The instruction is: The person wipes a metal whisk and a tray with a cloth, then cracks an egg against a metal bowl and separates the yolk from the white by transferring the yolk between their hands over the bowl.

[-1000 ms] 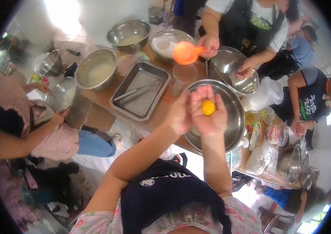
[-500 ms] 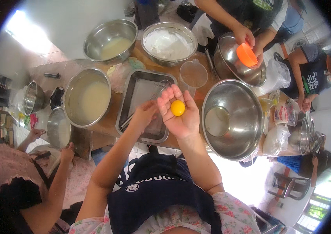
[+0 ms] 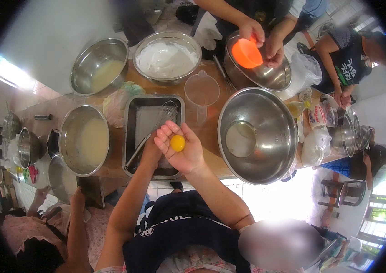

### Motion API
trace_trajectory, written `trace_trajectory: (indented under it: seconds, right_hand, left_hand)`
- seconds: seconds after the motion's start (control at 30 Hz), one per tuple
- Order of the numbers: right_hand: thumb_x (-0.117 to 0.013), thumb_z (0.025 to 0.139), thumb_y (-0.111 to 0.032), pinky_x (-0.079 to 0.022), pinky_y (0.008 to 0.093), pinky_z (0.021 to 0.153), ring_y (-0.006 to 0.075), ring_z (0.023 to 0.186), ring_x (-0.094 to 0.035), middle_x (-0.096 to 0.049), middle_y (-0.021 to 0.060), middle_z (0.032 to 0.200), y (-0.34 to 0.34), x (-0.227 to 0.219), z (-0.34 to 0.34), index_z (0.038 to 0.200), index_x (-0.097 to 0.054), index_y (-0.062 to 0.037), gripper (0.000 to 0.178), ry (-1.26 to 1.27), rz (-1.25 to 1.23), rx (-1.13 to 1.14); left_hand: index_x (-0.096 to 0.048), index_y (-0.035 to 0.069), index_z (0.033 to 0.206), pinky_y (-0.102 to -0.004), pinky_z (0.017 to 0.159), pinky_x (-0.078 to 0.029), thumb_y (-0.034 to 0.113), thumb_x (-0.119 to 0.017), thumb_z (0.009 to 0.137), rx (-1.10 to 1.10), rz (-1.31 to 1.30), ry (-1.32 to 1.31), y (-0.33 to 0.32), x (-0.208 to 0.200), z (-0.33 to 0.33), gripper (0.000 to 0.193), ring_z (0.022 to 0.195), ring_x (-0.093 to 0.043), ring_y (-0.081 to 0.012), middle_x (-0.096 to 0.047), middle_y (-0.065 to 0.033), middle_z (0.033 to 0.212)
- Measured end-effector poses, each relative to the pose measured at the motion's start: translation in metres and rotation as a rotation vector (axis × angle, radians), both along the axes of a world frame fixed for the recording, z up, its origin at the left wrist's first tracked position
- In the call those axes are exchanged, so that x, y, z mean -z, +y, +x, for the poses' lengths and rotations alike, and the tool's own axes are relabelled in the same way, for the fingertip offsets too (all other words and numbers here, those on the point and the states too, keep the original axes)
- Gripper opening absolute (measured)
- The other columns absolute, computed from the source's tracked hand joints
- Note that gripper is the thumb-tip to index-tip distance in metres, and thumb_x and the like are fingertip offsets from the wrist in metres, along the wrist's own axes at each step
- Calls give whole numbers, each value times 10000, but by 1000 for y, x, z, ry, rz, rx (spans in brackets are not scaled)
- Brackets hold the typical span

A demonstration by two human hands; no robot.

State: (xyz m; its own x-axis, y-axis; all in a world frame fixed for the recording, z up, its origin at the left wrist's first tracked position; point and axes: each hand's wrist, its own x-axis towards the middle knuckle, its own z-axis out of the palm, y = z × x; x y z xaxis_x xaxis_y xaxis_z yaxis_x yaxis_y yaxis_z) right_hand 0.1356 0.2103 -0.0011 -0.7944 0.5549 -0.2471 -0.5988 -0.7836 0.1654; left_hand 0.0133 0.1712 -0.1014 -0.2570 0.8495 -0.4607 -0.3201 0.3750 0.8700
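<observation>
My right hand (image 3: 186,152) is turned palm up over the rectangular metal baking pan (image 3: 130,116), fingers stretched and slightly curled. A whole yellow egg yolk (image 3: 177,143) rests on its palm near the fingers. My left hand (image 3: 152,152) is just left of it, partly behind the right hand, so its fingers are hidden. A wire whisk (image 3: 139,150) lies slantwise in the pan, its handle over the left rim. To the right stands a large steel bowl (image 3: 270,127) with a pool of clear, pale liquid (image 3: 241,140) at the bottom.
Bowls of pale batter (image 3: 93,141) and white powder (image 3: 165,59) stand left and behind. A clear measuring jug (image 3: 202,88) and another whisk (image 3: 224,73) lie beyond the pan. Across the table, a person's hands hold an orange cup (image 3: 247,53) above a steel bowl (image 3: 284,82).
My hands and the yolk have shifted left and slightly lower in view, the yolk still on my right palm. The whole scene has shifted too, as the view turned. The co-worker still holds the orange cup.
</observation>
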Motion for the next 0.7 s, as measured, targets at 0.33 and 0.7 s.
trace_trajectory:
  seconds: [0.33, 0.7]
  right_hand:
    - [-327, 925, -326, -447, 434, 868, 290, 944, -572, -597, 145, 979, -12, 7, 15, 1023, -547, -3, 403, -3, -24, 8]
    - [-337, 920, -300, -442, 433, 872, 284, 941, -577, -602, 130, 977, -17, 4, 11, 1012, -556, -8, 376, -13, 16, -22]
  left_hand:
    - [-525, 123, 1117, -410, 804, -436, 111, -581, 744, 99, 18, 1637, -34, -67, -6, 378, 923, -537, -344, -526, -143, 1053]
    - [-330, 134, 1305, -384, 887, -404, -75, -455, 728, 71, -206, 1270, -64, -88, -11, 626, 1064, -465, -383, -396, -215, 1226]
